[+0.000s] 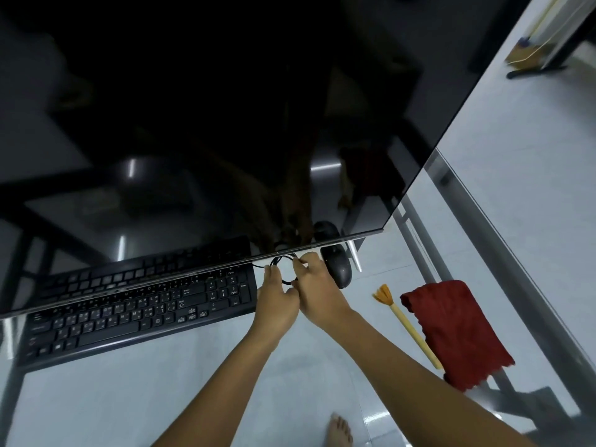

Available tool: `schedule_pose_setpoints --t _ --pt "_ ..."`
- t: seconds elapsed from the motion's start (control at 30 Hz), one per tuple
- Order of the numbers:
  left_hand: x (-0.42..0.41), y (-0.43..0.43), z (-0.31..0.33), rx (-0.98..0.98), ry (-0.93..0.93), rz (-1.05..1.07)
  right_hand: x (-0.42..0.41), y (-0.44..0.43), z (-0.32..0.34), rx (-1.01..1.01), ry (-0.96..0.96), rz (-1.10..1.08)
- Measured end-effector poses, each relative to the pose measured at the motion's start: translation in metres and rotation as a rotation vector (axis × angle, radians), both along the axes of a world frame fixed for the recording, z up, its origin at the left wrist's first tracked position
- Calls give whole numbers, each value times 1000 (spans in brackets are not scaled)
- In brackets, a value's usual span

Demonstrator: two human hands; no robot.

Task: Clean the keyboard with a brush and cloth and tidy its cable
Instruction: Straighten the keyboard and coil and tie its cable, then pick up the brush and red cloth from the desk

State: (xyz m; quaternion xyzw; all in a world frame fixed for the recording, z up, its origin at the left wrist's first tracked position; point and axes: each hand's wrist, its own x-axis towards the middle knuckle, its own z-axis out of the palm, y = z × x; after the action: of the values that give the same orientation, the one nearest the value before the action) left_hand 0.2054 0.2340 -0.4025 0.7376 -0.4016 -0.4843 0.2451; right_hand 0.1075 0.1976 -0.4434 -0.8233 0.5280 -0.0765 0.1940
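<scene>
A black keyboard (135, 314) lies on the glass desk, its far rows hidden under the dark monitor. Right of it, a thin black cable (280, 260) is looped into a small coil. My left hand (278, 298) grips the near side of the coil. My right hand (317, 288) pinches its right side, thumb and fingers closed on the wire. A yellow-handled brush (407, 324) with orange bristles lies to the right. A red cloth (451, 330) lies beside it, covering the handle's near end.
A large black monitor (225, 124) leans over the desk and fills the upper view. A black mouse (337, 267) sits just right of my hands. The glass desk edge with its metal frame (503, 253) runs along the right. My bare foot (340, 430) shows below.
</scene>
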Motion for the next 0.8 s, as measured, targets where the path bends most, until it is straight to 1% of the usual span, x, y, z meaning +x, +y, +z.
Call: schedule_pose_setpoints --t 0.07,0.17,0.23,0.3,0.37,0.43,0.5,0.57,0.63,0.73,0.8 --pt "-1 6 -2 -30 -43 -7 -8 6 9 -16 -42 -8" --pt "-14 19 5 -76 -144 -15 -36 17 31 -12 -153 -111" --pt "-31 26 15 -134 -214 -74 -70 19 43 2 -200 -206" --pt "-54 27 22 -167 -229 -180 -113 19 52 20 -227 -336" --pt "-80 21 28 -102 -263 -344 -158 18 57 15 -182 -464" --pt "-109 12 30 -19 -344 -500 -198 20 58 19 -97 -565" --pt "-136 4 25 19 -404 -579 -231 25 56 67 -18 -650" --pt "-157 -3 16 43 -452 -585 -251 29 52 158 66 -732" --pt "-171 -11 7 75 -504 -558 -263 33 46 247 115 -769" --pt "-186 -19 3 84 -576 -553 -269 31 38 310 47 -791" --pt "-192 -22 5 85 -588 -551 -270 26 37 370 -2 -792"
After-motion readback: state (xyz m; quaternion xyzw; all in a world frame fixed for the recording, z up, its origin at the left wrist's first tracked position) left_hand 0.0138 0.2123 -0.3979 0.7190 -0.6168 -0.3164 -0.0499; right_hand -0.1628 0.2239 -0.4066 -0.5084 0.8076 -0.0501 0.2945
